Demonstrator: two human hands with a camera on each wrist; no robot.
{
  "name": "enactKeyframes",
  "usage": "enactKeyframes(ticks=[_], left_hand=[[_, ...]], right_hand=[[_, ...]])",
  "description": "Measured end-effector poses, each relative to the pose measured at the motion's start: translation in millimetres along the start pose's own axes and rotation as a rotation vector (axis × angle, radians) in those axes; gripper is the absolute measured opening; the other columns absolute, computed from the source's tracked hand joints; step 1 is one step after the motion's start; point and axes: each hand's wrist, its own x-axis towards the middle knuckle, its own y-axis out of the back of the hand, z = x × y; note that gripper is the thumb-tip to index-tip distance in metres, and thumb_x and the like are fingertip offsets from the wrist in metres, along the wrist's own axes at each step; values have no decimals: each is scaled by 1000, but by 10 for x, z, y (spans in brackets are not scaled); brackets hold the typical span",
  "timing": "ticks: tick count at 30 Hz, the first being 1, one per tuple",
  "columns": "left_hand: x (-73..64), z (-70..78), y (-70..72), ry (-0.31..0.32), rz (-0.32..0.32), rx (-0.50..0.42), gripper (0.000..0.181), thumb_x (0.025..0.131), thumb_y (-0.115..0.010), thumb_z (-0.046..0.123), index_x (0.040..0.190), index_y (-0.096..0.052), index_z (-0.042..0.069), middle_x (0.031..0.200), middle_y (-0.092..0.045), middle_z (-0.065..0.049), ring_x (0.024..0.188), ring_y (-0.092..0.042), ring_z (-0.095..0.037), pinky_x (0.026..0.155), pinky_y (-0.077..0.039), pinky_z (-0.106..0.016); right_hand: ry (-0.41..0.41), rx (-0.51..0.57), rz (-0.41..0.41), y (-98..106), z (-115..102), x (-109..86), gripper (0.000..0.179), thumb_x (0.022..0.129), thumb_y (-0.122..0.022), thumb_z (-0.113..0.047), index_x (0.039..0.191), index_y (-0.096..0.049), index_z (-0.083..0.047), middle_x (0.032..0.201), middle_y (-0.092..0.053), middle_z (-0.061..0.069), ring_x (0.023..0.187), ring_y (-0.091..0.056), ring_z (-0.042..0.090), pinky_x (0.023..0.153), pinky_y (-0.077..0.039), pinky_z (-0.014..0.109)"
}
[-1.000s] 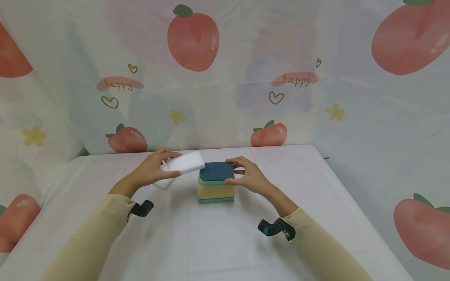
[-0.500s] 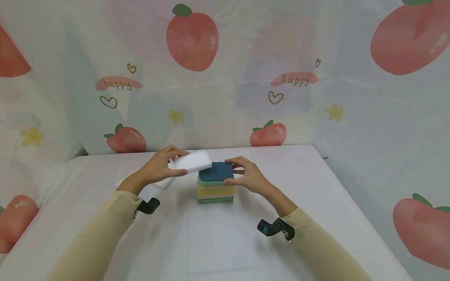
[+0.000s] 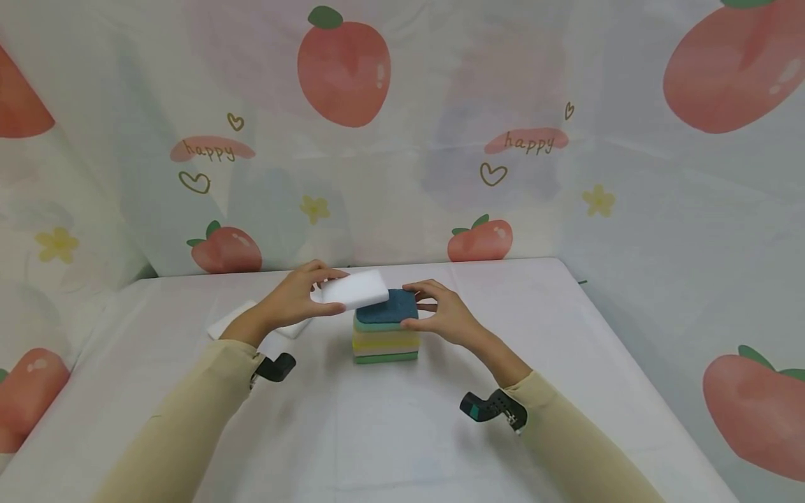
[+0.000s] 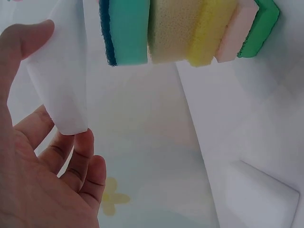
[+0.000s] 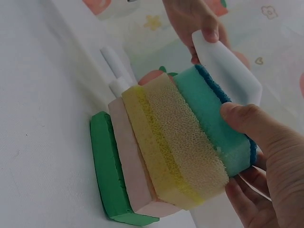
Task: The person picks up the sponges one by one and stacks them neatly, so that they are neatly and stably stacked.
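My left hand pinches a white sponge between thumb and fingers. That sponge is tilted and overlaps the top of a sponge stack in the head view. At the top of the stack is a teal sponge with a dark blue scouring face. My right hand grips this teal sponge at its right end, thumb on the near edge and fingers around the far side. Beneath it come a beige-and-yellow sponge, a pale pink block and a green block at the bottom.
Two more white sponges lie on the white-covered table to the left: one beside my left wrist, another partly hidden under my left hand. A fruit-printed cloth hangs behind the table's back edge.
My left hand has moved right with the white sponge, which now covers more of the blue top. My right hand stays in place on the stack.
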Motion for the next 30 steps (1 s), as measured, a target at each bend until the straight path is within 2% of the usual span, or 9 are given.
enactKeyframes(ticks=[7,19,30], left_hand=[[60,18,-35,-28,1,-11,59,81,-79,37,134,-62,16,111,-55,-4,101,-52,-25,80,-45,-36],[113,118,-74,-13,-24,-23,62,81,-79,38,136,-60,17,113,-55,-4,103,-52,-27,84,-47,-40],[182,171,-145,-44,-49,-43,60,81,-79,33,136,-60,17,115,-55,-6,102,-53,-23,91,-48,-46]], right_hand=[[-9,1,5,8,1,3,66,78,-85,-22,137,-55,-10,132,-54,7,116,-55,25,101,-48,39],[-16,6,7,8,-22,-12,68,78,-85,-23,137,-55,-10,133,-54,7,117,-55,25,101,-48,37],[-35,3,15,-2,-8,-8,70,77,-86,-23,137,-54,-8,132,-55,7,117,-55,25,102,-47,39]])
